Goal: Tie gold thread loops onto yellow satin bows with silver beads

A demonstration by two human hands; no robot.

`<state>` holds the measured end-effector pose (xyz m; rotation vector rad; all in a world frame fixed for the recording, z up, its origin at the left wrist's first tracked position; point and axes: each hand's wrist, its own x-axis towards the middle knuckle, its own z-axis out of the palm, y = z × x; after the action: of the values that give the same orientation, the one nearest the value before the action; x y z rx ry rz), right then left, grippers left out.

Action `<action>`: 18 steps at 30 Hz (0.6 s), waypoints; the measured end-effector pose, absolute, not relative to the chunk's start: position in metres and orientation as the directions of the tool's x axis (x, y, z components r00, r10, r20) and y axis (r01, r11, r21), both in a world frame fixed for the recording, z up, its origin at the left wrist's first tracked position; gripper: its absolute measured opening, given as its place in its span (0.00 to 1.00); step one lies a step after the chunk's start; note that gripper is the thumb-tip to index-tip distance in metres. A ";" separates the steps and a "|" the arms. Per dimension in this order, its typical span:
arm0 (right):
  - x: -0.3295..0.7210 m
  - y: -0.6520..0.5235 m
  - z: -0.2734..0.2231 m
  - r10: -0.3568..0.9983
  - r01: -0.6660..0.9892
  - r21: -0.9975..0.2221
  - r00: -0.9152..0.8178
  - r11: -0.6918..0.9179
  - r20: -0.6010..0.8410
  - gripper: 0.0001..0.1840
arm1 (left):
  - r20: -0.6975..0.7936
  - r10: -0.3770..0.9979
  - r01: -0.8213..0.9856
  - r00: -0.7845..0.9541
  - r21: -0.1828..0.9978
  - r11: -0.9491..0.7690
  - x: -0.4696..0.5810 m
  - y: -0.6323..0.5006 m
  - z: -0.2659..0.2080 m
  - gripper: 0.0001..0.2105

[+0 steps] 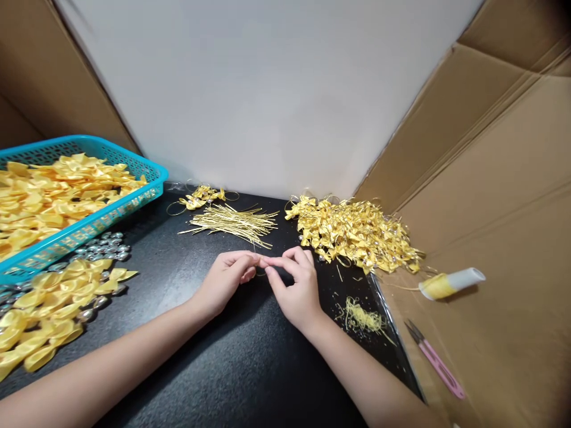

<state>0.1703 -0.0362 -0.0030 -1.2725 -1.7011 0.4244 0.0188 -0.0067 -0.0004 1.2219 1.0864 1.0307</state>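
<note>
At the left, loose yellow ribbon bows and silver beads are best kept from being brushed by the left forearm. By the left hand, a thin gold strand seems to be pinched between thumb and forefinger; a small curve of it is seen just below the fingertips, over the black table. It should be held steady there, while small, even movements are made with the right hand, whose thumb and forefinger appear closed on the same spot. The clippings to the right are best left apart from it.

The blue basket is cut off by the left edge. Where the 2 hands meet, most of the strand is covered; whether a knot or a bead is also held cannot be told. Behind the right hand, single pieces in the bow pile are hardly separable. Both forearms are cropped.
</note>
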 end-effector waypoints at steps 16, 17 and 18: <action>0.172 -0.035 -0.020 0.902 0.360 -0.847 0.032 0.392 0.431 0.18 | -0.073 0.939 0.097 0.336 0.994 0.043 0.017 -0.010 0.001 0.13; 0.171 -0.034 -0.020 0.912 0.320 -0.873 0.057 0.368 0.406 0.17 | -0.047 0.929 0.126 0.368 0.992 0.000 0.016 -0.009 0.001 0.14; 0.171 -0.033 -0.020 0.925 0.272 -0.901 0.082 0.337 0.371 0.15 | -0.015 0.917 0.151 0.398 0.987 -0.050 0.015 -0.009 0.002 0.14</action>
<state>0.1711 -0.0329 -0.0197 -1.1668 -1.4416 0.7083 0.0153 -0.0095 0.0020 1.5033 1.0000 0.8330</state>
